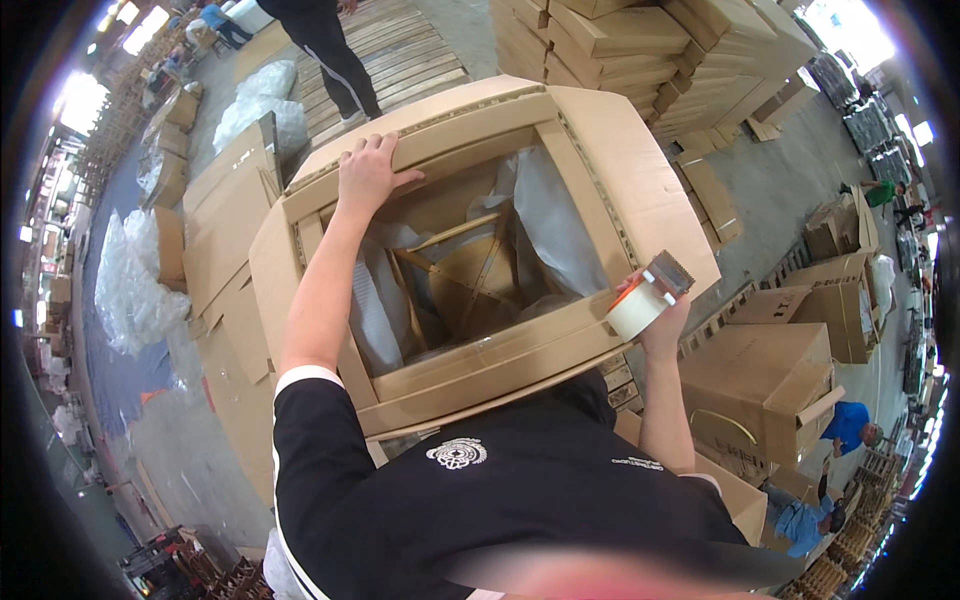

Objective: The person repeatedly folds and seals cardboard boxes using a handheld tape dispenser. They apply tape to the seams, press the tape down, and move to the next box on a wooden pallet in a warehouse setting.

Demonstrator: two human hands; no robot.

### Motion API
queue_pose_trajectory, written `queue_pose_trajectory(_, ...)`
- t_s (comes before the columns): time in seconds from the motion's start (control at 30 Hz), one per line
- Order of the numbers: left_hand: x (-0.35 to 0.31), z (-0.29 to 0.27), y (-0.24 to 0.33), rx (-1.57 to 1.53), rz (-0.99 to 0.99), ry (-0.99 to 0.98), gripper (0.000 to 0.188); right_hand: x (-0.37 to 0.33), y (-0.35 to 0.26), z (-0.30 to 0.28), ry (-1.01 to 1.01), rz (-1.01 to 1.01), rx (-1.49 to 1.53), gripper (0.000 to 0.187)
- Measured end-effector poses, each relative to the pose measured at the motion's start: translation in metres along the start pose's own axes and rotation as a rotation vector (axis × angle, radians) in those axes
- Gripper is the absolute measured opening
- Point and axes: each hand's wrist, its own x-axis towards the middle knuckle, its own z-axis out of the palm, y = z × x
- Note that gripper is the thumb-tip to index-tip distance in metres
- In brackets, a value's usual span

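A large open cardboard box (480, 375) stands in front of me, its top flaps folded outward. A cardboard frame lines the opening. Inside sits a brown wooden piece with crossing slats (465, 285), partly wrapped in white foam sheet (550, 215); its lower part is hidden. My left hand (368, 175) is closed over the far left rim, its thumb on the inner side. At the near right corner, my right hand (668, 312) is wrapped round a tape dispenser (640, 305) with a roll of pale tape and a toothed metal edge.
Flat cardboard boxes (620, 45) are stacked at the far right. Closed cartons (760, 385) stand to my right. Cardboard sheets (220, 230) and clear plastic wrap (140, 290) lie on the left. A person in dark trousers (335, 60) stands beyond the box, by wooden slats (400, 50).
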Motion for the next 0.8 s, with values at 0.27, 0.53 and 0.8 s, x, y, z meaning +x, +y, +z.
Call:
queue_pose_trajectory(0.27,0.013,0.0,-0.011,0.059,-0.052,0.103,0.082,0.012,-0.011,0.012,-0.007,0.013,-0.053,0.027)
queue_pose_trajectory(0.53,0.077,-0.014,-0.029,-0.195,-0.154,-0.278,0.067,0.02,-0.026,0.017,-0.02,0.167,0.289,0.014)
queue_pose_trajectory(0.8,0.082,0.015,-0.036,-0.177,-0.134,-0.152,0.024,0.071,-0.051,0.067,-0.175,-0.097,-0.005,0.014)
